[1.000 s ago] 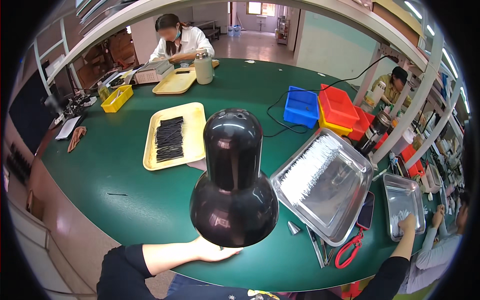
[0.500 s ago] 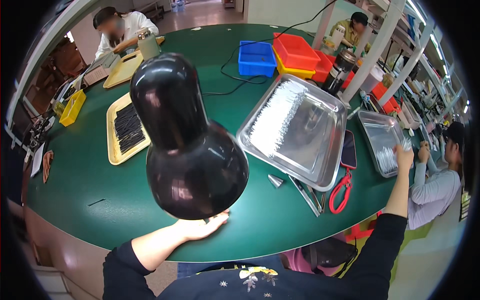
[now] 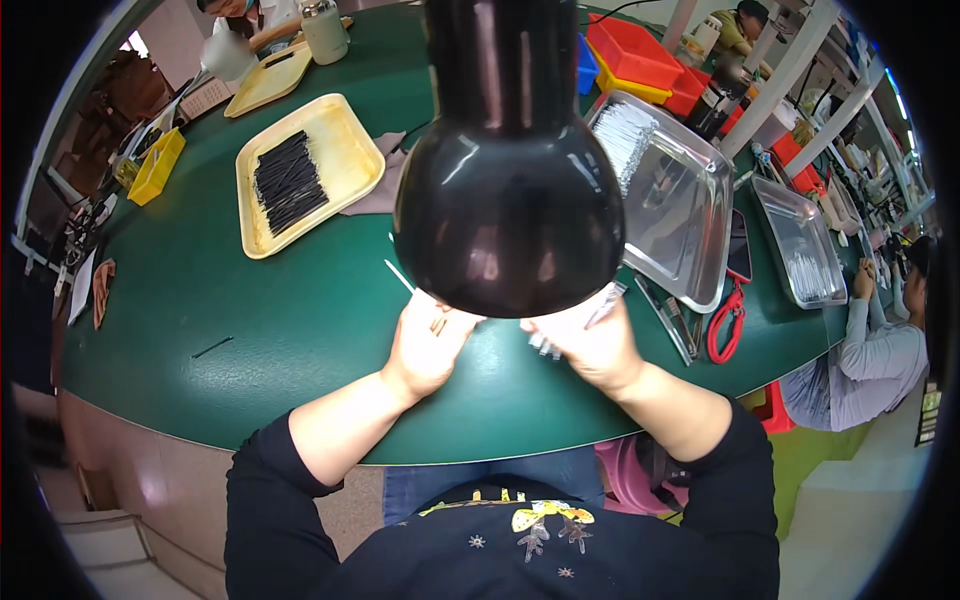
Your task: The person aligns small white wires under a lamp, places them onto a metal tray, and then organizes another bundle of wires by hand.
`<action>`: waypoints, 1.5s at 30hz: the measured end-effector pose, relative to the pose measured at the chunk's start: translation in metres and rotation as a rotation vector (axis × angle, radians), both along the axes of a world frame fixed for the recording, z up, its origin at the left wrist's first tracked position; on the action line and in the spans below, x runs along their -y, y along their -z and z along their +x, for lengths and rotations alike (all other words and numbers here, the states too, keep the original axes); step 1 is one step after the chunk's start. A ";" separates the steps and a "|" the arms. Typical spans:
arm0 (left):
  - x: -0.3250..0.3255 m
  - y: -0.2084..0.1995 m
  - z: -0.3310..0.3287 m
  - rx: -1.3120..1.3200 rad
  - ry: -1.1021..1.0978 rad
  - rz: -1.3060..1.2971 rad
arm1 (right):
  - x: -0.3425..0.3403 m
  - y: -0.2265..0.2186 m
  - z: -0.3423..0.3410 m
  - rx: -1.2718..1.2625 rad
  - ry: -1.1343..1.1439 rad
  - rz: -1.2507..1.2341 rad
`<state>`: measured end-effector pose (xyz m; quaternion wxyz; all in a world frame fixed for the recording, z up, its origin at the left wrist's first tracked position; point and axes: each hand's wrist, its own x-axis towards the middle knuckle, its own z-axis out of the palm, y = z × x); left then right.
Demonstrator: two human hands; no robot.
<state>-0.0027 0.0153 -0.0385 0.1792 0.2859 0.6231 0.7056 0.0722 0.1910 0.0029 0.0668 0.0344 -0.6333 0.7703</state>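
Observation:
A black lamp head (image 3: 510, 220) hangs over the work spot and hides the fingertips of both hands. Under its left rim, my left hand (image 3: 430, 345) is closed, with a thin white stick (image 3: 399, 275) poking out past the fingers. My right hand (image 3: 595, 345) is closed round a small bunch of thin white sticks (image 3: 543, 346), whose ends show below and above the fingers. To the right, a large metal tray (image 3: 680, 225) has a pile of white sticks along its left side. A smaller metal tray (image 3: 772, 215) farther right holds a few more.
At the left, a cream tray (image 3: 350, 125) holds black strips, with a grey cloth (image 3: 375, 198) beside it. Tweezers (image 3: 665, 320) and red-handled pliers (image 3: 727, 325) lie right of my hands, near a phone (image 3: 739, 245). Other people sit around the green table (image 3: 300, 320).
My right hand has come from the small metal tray to beneath the lamp, bringing a bunch of white sticks. My left hand, earlier open and bare, now grips one stick. The view has shifted.

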 end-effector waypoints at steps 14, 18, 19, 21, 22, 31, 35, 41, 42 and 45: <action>0.005 -0.005 0.012 -0.035 0.169 0.074 | 0.048 0.019 -0.021 -0.242 -0.026 0.467; 0.002 -0.017 0.013 0.271 0.110 0.160 | 0.051 0.002 -0.028 -0.113 -0.205 0.614; 0.001 -0.020 0.014 0.415 0.086 0.226 | 0.051 0.001 -0.029 -0.147 -0.184 0.659; 0.000 -0.019 0.014 0.525 0.046 0.328 | 0.052 0.002 -0.030 -0.226 -0.122 0.739; -0.002 -0.019 0.014 0.527 0.048 0.325 | 0.053 0.004 -0.029 -0.223 -0.119 0.736; -0.001 -0.010 0.012 0.325 -0.052 0.243 | 0.040 -0.001 -0.025 -0.228 -0.192 0.621; 0.009 -0.012 0.006 0.089 -0.028 0.215 | 0.005 -0.018 -0.016 0.156 -0.338 0.500; 0.000 -0.014 0.008 -0.210 0.138 -0.109 | 0.004 -0.031 -0.021 -0.508 -0.017 0.808; 0.000 -0.013 0.009 -0.221 0.125 -0.121 | 0.009 -0.029 -0.025 -0.752 -0.014 0.913; 0.004 0.011 0.004 -0.442 0.169 -0.145 | 0.031 -0.021 -0.027 -0.578 -0.541 1.083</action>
